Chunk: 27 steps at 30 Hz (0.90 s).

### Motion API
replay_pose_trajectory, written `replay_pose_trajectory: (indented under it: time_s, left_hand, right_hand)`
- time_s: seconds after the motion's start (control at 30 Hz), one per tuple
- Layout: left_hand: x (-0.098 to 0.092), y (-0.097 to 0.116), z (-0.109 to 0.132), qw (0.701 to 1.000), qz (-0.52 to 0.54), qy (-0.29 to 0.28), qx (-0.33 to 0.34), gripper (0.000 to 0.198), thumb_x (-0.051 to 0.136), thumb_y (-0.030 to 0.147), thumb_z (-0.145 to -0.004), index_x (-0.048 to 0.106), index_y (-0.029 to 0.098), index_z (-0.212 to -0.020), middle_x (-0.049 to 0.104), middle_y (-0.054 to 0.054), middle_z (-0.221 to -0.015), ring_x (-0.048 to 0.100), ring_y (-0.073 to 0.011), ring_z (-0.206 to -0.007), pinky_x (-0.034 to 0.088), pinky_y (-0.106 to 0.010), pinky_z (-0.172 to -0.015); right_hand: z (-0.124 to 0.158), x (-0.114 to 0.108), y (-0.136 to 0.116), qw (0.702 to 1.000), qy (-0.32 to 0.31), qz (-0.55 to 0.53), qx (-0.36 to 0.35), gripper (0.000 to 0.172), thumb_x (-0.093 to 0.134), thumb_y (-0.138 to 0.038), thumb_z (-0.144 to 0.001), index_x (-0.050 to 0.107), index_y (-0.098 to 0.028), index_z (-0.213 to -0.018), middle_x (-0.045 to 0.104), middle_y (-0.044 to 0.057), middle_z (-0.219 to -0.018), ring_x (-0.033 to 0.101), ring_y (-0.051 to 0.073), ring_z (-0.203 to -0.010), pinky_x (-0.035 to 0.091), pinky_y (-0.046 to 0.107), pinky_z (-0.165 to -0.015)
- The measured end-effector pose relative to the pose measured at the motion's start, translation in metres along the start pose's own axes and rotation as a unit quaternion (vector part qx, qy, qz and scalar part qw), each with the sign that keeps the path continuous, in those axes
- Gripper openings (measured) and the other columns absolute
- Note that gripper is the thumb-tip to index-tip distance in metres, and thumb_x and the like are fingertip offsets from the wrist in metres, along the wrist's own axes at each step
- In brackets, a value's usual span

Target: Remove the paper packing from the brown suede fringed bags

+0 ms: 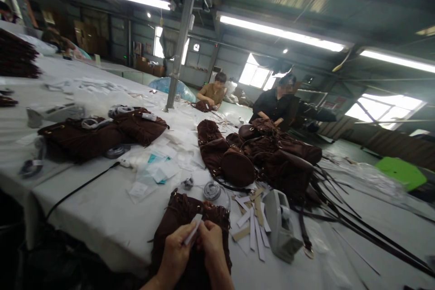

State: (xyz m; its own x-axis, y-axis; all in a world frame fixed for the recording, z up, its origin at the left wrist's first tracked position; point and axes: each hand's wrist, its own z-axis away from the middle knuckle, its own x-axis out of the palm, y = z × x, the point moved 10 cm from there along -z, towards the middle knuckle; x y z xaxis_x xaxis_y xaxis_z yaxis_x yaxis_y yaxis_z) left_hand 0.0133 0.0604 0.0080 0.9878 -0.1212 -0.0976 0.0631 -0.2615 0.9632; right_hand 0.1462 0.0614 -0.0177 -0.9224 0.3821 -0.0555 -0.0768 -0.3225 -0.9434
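Observation:
In the head view, a dark brown fringed bag point(180, 210) lies on the white table right in front of me, with a gold ring near its top. My left hand point(177, 247) is closed on a white strip point(193, 229), held over the bag. Close beside it, my right hand point(211, 240) has its fingers pinched together by the strip and the bag's upper part. What sits between the right fingertips is hidden. Just beyond the bag lies a coiled grey strap point(211, 190) in clear wrapping.
A tape dispenser point(282, 226) stands right of the bag, beside loose white and tan strips point(254, 224). Brown bags point(238, 165) pile up beyond, with long straps point(367, 231) trailing right. More bags point(102, 138) lie left near a black cable point(79, 188). Two people work across the table.

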Motion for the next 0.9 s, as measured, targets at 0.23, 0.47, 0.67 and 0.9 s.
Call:
replay_pose_trajectory:
  time_s: [0.23,0.47,0.67,0.9]
  left_hand:
    - [0.006,0.026,0.003,0.989,-0.025,-0.115,0.094,0.037,0.049,0.021,-0.089,0.06,0.029,-0.124,0.068,-0.003,-0.113,0.063,-0.0181,-0.103,0.048,-0.024,-0.092]
    - [0.009,0.024,0.007,0.984,-0.058,-0.147,0.08,0.038,0.045,0.019,-0.09,0.061,0.028,-0.123,0.07,-0.005,-0.101,0.064,-0.0182,-0.094,0.05,-0.024,-0.085]
    - [0.007,0.026,-0.002,0.989,0.034,-0.14,-0.025,0.037,0.055,0.032,-0.085,0.063,0.021,-0.12,0.067,-0.009,-0.113,0.062,-0.0225,-0.103,0.046,-0.03,-0.092]
    - [0.02,-0.017,-0.015,0.941,0.179,-0.134,-0.252,0.053,0.066,0.064,-0.064,0.057,0.014,-0.076,0.067,-0.005,-0.064,0.058,-0.014,-0.05,0.043,-0.023,-0.047]
  right_hand:
    - [-0.001,-0.003,0.01,0.992,-0.051,-0.094,0.063,0.033,0.076,-0.039,-0.053,0.056,-0.014,-0.058,0.047,-0.006,-0.042,0.039,0.003,-0.035,0.028,0.013,-0.033]
    - [0.007,-0.001,-0.004,0.988,-0.098,-0.113,0.044,0.047,0.077,-0.054,-0.058,0.065,-0.009,-0.064,0.057,0.0,-0.052,0.046,0.004,-0.041,0.032,0.014,-0.037]
    - [0.005,-0.005,-0.002,0.991,-0.087,-0.096,0.011,0.05,0.083,-0.054,-0.048,0.067,-0.009,-0.062,0.051,-0.004,-0.043,0.04,0.003,-0.038,0.032,0.015,-0.037]
    - [0.006,-0.003,-0.007,0.994,-0.067,-0.081,-0.031,0.051,0.077,-0.06,-0.055,0.067,-0.011,-0.064,0.051,-0.004,-0.044,0.039,0.005,-0.037,0.027,0.017,-0.036]
